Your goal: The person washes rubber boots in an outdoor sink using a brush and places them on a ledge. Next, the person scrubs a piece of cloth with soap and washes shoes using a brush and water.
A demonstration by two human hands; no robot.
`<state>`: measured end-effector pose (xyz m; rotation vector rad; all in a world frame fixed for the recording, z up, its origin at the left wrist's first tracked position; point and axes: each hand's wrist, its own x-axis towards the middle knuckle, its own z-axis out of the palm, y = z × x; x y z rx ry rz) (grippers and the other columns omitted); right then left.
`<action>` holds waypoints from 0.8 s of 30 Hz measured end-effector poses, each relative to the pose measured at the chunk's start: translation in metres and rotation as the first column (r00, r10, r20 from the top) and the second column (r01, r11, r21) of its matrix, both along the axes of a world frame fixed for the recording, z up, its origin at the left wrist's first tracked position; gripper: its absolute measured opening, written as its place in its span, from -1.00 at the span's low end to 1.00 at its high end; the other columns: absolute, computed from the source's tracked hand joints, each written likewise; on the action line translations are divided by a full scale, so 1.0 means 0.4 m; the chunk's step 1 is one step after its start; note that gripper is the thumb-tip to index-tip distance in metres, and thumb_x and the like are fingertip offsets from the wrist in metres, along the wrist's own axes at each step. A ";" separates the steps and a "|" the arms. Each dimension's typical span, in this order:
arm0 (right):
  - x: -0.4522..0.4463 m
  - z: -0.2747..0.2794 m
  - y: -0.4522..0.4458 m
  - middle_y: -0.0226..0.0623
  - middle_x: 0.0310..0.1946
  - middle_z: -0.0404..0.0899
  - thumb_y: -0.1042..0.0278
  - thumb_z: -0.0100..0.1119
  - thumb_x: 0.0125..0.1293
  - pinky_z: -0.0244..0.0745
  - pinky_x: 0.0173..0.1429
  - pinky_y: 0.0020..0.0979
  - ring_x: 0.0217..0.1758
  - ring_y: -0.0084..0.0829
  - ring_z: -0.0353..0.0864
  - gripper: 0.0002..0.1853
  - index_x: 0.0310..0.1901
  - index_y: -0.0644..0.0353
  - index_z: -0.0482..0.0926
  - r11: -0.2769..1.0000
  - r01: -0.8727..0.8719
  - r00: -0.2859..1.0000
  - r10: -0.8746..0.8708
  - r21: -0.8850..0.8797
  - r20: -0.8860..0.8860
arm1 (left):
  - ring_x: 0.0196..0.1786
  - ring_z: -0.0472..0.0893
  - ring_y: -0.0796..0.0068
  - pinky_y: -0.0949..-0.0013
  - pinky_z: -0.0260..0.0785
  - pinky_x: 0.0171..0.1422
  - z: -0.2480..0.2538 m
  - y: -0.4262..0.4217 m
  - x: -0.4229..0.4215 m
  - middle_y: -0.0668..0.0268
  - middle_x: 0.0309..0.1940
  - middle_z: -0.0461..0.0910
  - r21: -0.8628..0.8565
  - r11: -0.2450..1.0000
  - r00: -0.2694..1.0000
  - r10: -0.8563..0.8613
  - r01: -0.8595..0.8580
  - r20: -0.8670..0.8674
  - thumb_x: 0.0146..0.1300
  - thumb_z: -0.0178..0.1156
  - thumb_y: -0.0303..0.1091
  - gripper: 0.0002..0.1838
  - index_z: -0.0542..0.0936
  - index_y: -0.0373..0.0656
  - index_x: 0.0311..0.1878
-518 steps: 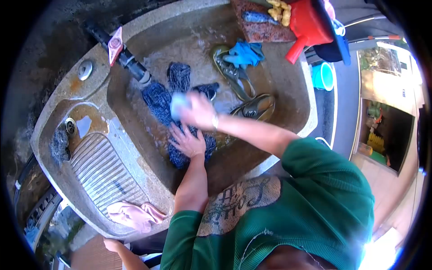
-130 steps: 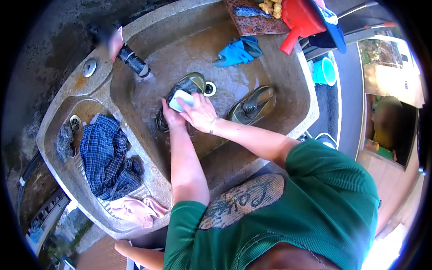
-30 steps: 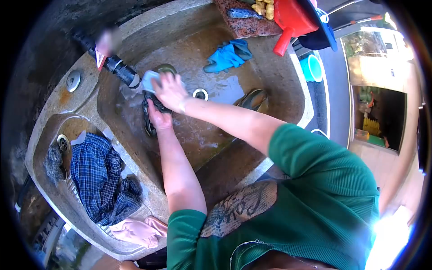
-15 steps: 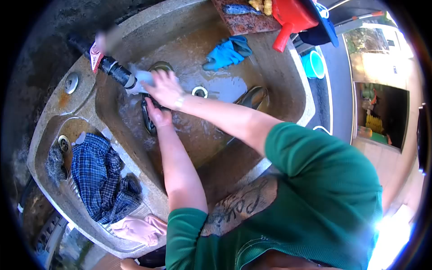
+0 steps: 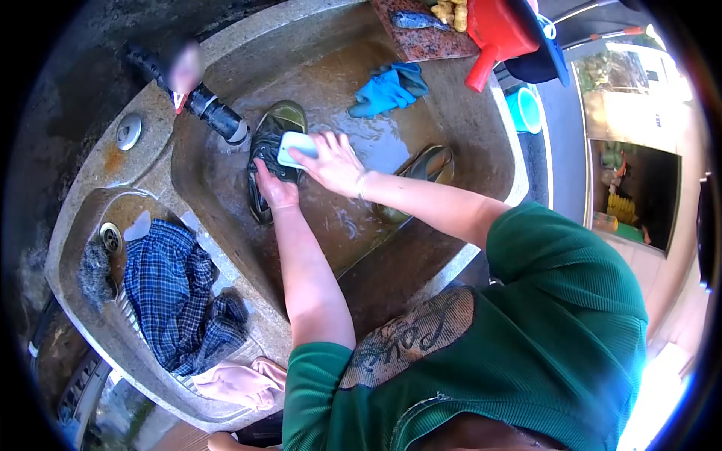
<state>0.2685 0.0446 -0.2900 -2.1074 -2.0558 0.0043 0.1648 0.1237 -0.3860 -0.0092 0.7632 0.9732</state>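
In the wet basin of the stone sink (image 5: 481,113), a dark green shoe (image 5: 282,120) lies below the black tap pipe (image 5: 223,120). My left hand (image 5: 277,188) grips that shoe at its near side, partly hiding it. A white and pale blue brush (image 5: 298,149) is in my right hand (image 5: 335,164), over the shoe's laces; its underside is hidden. The second shoe (image 5: 432,165) lies at the basin's right, partly behind my right forearm. Blue gloves (image 5: 387,90) lie farther back in the basin.
Blue checked cloth (image 5: 169,286) and pink cloth (image 5: 241,383) lie on the left washboard side. A red dipper (image 5: 500,34) stands at the back right by a stone slab (image 5: 417,46) with ginger (image 5: 451,13). A cyan bucket (image 5: 524,110) is beyond the sink.
The dark blue cloth has gone from the basin; checked cloth now lies on the washboard. One shoe has moved left under my hands. Since the last frame, the brush has moved right, away from the tap.
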 end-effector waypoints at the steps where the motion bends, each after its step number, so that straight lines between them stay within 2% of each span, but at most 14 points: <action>1: 0.011 -0.022 0.037 -0.09 0.00 0.40 0.27 0.07 0.18 0.21 0.00 -0.12 0.10 -0.10 0.33 -0.55 0.15 -0.07 0.53 0.999 -0.028 0.997 0.025 0.041 0.073 | 0.17 0.51 0.24 0.12 0.36 0.26 -0.005 -0.008 -0.003 0.16 0.17 0.48 -0.008 1.000 0.999 -0.008 0.008 0.048 0.39 0.07 -0.04 -0.47 0.38 -0.28 0.22; 2: 0.012 -0.033 0.105 -0.05 -0.02 0.42 0.32 0.00 0.20 0.21 -0.03 -0.13 0.06 -0.11 0.35 -0.55 0.16 0.04 0.52 0.999 -0.038 0.996 0.035 0.035 0.080 | 0.18 0.50 0.23 0.12 0.32 0.31 0.004 -0.003 0.002 0.17 0.17 0.48 0.025 1.000 1.000 0.008 -0.009 0.027 0.40 0.04 -0.02 -0.45 0.38 -0.28 0.23; 5: -0.020 -0.051 0.231 -0.06 -0.03 0.42 0.32 -0.01 0.21 0.22 -0.01 -0.10 0.07 -0.10 0.35 -0.58 0.13 0.02 0.54 0.997 0.016 0.992 -0.025 0.077 0.122 | 0.22 0.46 0.23 0.12 0.25 0.36 -0.003 0.039 0.017 0.18 0.18 0.48 0.038 0.998 0.996 0.054 -0.056 0.071 0.40 0.01 0.03 -0.42 0.36 -0.28 0.26; 7: -0.020 -0.045 0.196 -0.06 -0.04 0.43 0.28 -0.01 0.22 0.23 0.01 -0.07 0.08 -0.09 0.35 -0.58 0.13 -0.05 0.54 0.990 0.108 0.994 -0.106 0.095 -0.026 | 0.27 0.42 0.23 0.14 0.18 0.41 0.000 0.030 0.017 0.19 0.22 0.45 0.038 0.999 0.999 0.033 -0.033 0.001 0.42 -0.04 0.03 -0.43 0.37 -0.26 0.27; 9: 0.013 -0.021 0.058 -0.07 -0.03 0.42 0.22 0.03 0.21 0.24 0.03 -0.07 0.09 -0.08 0.34 -0.58 0.13 -0.15 0.55 0.996 -0.015 0.995 0.023 0.086 -0.097 | 0.27 0.42 0.23 0.14 0.17 0.41 0.016 0.039 0.007 0.19 0.23 0.44 -0.020 0.999 1.000 0.031 -0.031 0.002 0.43 -0.04 0.01 -0.44 0.37 -0.24 0.28; 11: 0.058 0.007 -0.077 -0.05 -0.01 0.41 0.19 0.08 0.21 0.27 0.01 -0.07 0.09 -0.07 0.34 -0.58 0.14 -0.19 0.54 0.983 0.013 0.998 -0.023 -0.183 -0.051 | 0.27 0.42 0.22 0.15 0.15 0.43 0.046 0.047 0.007 0.20 0.26 0.42 -0.110 0.993 0.999 0.044 -0.045 -0.008 0.43 -0.05 -0.03 -0.48 0.39 -0.20 0.28; 12: 0.095 -0.010 -0.137 -0.05 0.02 0.39 0.17 0.15 0.18 0.27 0.02 -0.07 0.12 -0.06 0.31 -0.56 0.15 -0.23 0.52 0.957 0.083 0.996 -0.088 -0.279 -0.006 | 0.27 0.42 0.21 0.14 0.15 0.43 0.045 0.050 0.007 0.22 0.27 0.42 -0.045 0.993 0.990 0.102 -0.107 -0.099 0.43 -0.05 -0.04 -0.49 0.39 -0.19 0.28; 14: 0.155 0.004 -0.225 -0.01 0.13 0.32 0.14 0.19 0.20 0.27 0.07 -0.07 0.22 -0.05 0.26 -0.50 0.22 -0.32 0.44 0.896 0.199 0.980 -0.194 -0.398 0.054 | 0.27 0.43 0.21 0.15 0.16 0.42 0.094 0.053 -0.034 0.20 0.26 0.43 -0.053 0.991 0.991 0.118 -0.121 -0.057 0.44 -0.06 -0.07 -0.49 0.38 -0.22 0.29; 15: 0.191 -0.017 -0.253 0.03 0.18 0.27 0.13 0.17 0.24 0.26 0.11 -0.02 0.26 -0.03 0.23 -0.46 0.28 -0.33 0.36 0.913 0.176 0.983 -0.185 -0.367 0.012 | 0.27 0.43 0.21 0.15 0.16 0.42 0.114 0.071 -0.043 0.20 0.26 0.43 -0.035 0.991 0.989 0.130 -0.133 -0.065 0.44 -0.06 -0.07 -0.49 0.38 -0.22 0.29; 17: 0.207 -0.042 -0.276 0.02 0.25 0.20 0.17 0.16 0.25 0.24 0.17 0.03 0.25 0.01 0.24 -0.41 0.33 -0.36 0.28 0.931 0.210 0.959 -0.255 -0.299 -0.119 | 0.26 0.44 0.22 0.15 0.17 0.40 0.143 0.080 -0.079 0.17 0.25 0.43 -0.026 1.000 0.963 -0.009 0.002 -0.269 0.45 -0.07 -0.08 -0.48 0.35 -0.26 0.30; 18: 0.205 -0.055 -0.279 0.01 0.26 0.19 0.18 0.17 0.25 0.23 0.18 0.04 0.24 0.03 0.25 -0.40 0.33 -0.37 0.26 0.945 0.234 0.933 -0.285 -0.230 -0.219 | 0.25 0.44 0.21 0.16 0.19 0.39 0.165 0.083 -0.075 0.15 0.25 0.43 0.016 0.999 0.938 -0.021 0.029 -0.345 0.45 -0.07 -0.08 -0.47 0.34 -0.30 0.30; 20: 0.191 -0.070 -0.262 -0.01 0.29 0.16 0.21 0.19 0.23 0.22 0.19 0.05 0.23 0.04 0.26 -0.37 0.34 -0.38 0.25 0.937 0.263 0.920 -0.315 -0.228 -0.233 | 0.27 0.43 0.20 0.15 0.17 0.41 0.181 0.099 -0.066 0.17 0.27 0.41 0.060 0.998 0.912 0.028 -0.004 -0.409 0.45 -0.09 -0.06 -0.46 0.33 -0.27 0.31; 21: 0.183 -0.067 -0.256 -0.01 0.29 0.16 0.21 0.19 0.23 0.22 0.19 0.05 0.23 0.04 0.26 -0.37 0.34 -0.38 0.25 0.898 0.328 0.811 -0.426 -0.292 -0.401 | 0.27 0.43 0.20 0.15 0.17 0.41 0.196 0.108 -0.065 0.17 0.27 0.41 0.075 0.997 0.912 0.031 -0.001 -0.409 0.45 -0.09 -0.06 -0.46 0.33 -0.27 0.31; 24: 0.204 -0.073 -0.257 -0.02 0.29 0.14 0.21 0.18 0.24 0.22 0.18 0.04 0.22 0.04 0.26 -0.37 0.34 -0.38 0.24 0.882 0.311 0.670 -0.467 -0.353 -0.576 | 0.32 0.39 0.23 0.16 0.10 0.46 0.215 0.126 -0.070 0.23 0.29 0.40 0.053 0.995 0.987 0.087 -0.081 -0.132 0.45 -0.15 -0.01 -0.46 0.39 -0.20 0.29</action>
